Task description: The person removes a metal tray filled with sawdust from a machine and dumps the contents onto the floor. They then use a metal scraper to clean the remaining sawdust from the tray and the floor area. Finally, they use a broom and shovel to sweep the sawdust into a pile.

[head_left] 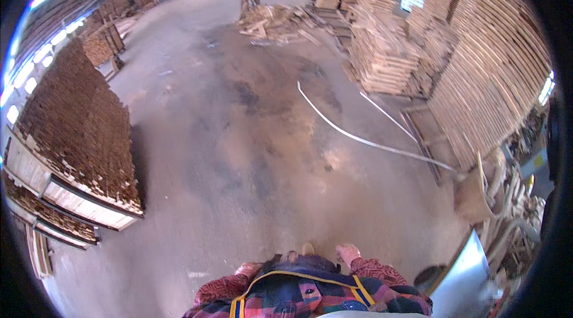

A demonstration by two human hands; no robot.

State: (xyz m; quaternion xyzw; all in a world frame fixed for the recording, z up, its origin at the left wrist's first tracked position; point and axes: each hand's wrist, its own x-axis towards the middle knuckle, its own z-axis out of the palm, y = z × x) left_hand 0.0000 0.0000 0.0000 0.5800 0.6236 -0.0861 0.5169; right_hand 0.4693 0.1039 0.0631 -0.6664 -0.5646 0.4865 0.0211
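My left hand [249, 268] hangs low beside my body at the lower edge. It is small and blurred, and its fingers cannot be made out. On the other side, my right hand [347, 253] is held out in front of my hip with its fingers curled in. Nothing shows in it. Both forearms wear red patterned sleeves [377, 270]. Neither hand touches any object that I can see. Below me a shoe tip [308, 249] shows on the dusty concrete floor [239, 198].
To the left stands a large stack of wood pieces [83, 121]. Stacked boards [385, 49] and a tall board stack [489, 61] rise on the right. A long white strip [358, 137] lies across the floor. Scrap wood [274, 22] is heaped ahead. A metal sheet [465, 276] leans nearby right.
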